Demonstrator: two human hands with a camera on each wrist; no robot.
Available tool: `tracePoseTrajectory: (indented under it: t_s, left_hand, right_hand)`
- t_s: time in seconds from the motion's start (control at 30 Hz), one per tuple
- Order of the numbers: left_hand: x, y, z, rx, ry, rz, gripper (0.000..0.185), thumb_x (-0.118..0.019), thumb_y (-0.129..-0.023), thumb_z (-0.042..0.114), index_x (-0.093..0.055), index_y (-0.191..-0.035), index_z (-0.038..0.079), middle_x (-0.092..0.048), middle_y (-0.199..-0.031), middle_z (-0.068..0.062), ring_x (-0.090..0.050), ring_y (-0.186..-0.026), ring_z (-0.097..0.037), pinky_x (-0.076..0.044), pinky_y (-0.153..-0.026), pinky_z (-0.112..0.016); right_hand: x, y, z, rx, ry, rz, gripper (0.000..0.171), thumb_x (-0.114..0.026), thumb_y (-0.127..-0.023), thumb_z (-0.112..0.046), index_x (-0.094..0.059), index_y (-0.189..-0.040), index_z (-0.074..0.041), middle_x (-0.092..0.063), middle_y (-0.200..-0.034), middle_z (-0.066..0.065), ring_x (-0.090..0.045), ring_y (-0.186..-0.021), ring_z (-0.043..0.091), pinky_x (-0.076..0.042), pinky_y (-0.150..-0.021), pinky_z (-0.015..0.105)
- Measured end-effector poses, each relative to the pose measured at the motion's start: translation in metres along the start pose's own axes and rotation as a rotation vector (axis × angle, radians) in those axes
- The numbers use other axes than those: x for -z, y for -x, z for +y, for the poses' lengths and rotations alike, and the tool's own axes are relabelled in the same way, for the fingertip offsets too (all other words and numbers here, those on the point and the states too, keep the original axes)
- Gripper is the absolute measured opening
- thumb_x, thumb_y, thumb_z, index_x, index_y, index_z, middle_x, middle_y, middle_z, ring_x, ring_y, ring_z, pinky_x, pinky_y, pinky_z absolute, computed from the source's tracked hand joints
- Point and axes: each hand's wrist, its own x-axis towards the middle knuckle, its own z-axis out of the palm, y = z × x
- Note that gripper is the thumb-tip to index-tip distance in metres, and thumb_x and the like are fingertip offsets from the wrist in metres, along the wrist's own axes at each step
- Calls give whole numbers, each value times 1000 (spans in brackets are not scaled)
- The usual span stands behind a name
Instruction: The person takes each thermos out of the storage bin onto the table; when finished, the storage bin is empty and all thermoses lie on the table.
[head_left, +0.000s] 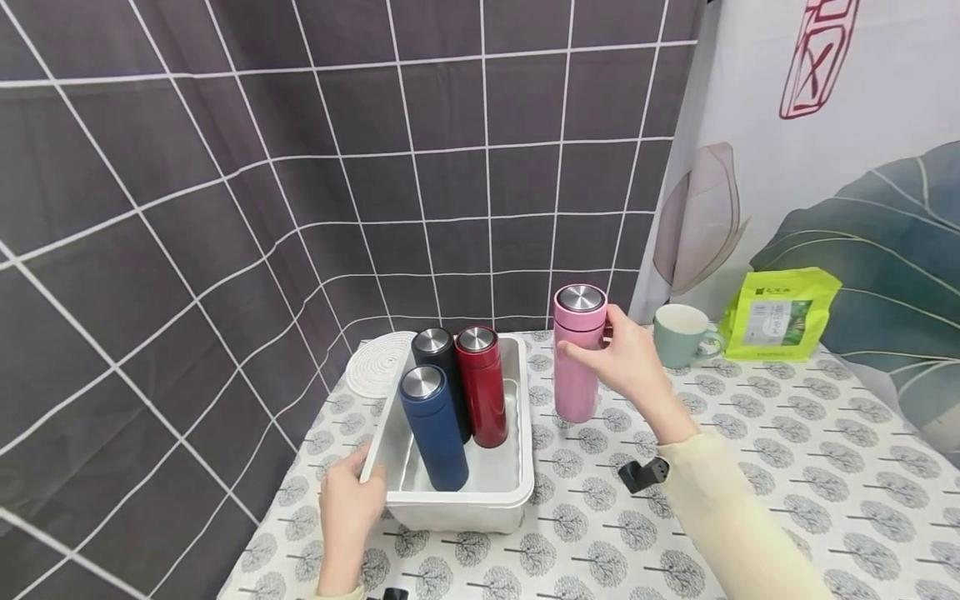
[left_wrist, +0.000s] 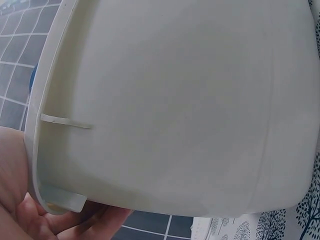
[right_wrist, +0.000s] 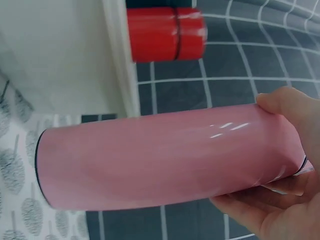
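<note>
A pink thermos bottle [head_left: 575,375] with a steel-topped lid stands upright in my right hand [head_left: 626,358], right of the white plastic bin [head_left: 487,500]. In the right wrist view, thumb and fingers wrap the upper part of the pink bottle [right_wrist: 165,160]. My left hand [head_left: 352,496] grips the bin's near left corner; the left wrist view has its fingers [left_wrist: 107,217] curled under the rim. Inside the bin are a blue thermos [head_left: 437,433], a black thermos [head_left: 435,343] and a red thermos [head_left: 482,392]. The blue one leans a little.
A round white woven mat [head_left: 375,364] lies behind the bin's left side. To the right stand a pale green mug [head_left: 678,337] and a bright green pouch [head_left: 780,315]. A tree-patterned cloth [head_left: 600,517] covers the table; a dark gridded curtain [head_left: 450,192] hangs behind.
</note>
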Motion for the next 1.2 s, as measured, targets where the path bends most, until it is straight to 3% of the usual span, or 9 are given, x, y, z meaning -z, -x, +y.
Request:
tracePoseTrajectory:
  t_s: [0.4,0.6,0.83,1.2]
  left_hand:
    - [-3,-2,3,10,-2,6,43,-60,-87,7,-61,-128,-3,-65,-119,-29,-65,-105,-48,-55,-88,-59]
    - [-3,-2,1,12,-1,-3,44,-60,-88,10,-59,-130,-3,-65,-119,-28,-66,-104,-47,-56,-86,-58]
    - [1,0,-4,27,-25,-10,45,-60,-88,10,-58,-131,-2,-63,-121,-29,-65,-104,-47,-54,-88,-61]
    - [0,-1,-4,36,-32,-22,44,-58,-90,12,-58,-132,-2,-63,-122,-28,-64,-107,-48,-50,-92,-65]
  right_hand:
    - [-13,-11,20,-2,72,25,61,-78,-80,-39,-53,-119,0,-67,-112,23,-67,-100,37,-58,-81,49]
    - [-26,-11,33,-25,22,-17,66,-77,-81,-37,-49,-126,1,-63,-123,25,-64,-110,41,-57,-88,52]
    - [-46,-6,49,-16,-15,-39,61,-80,-79,-29,-51,-123,2,-64,-119,24,-65,-107,38,-58,-88,49]
    - [-51,-1,59,3,-94,-24,61,-78,-80,-17,-46,-125,8,-58,-116,26,-60,-107,39,-55,-92,51]
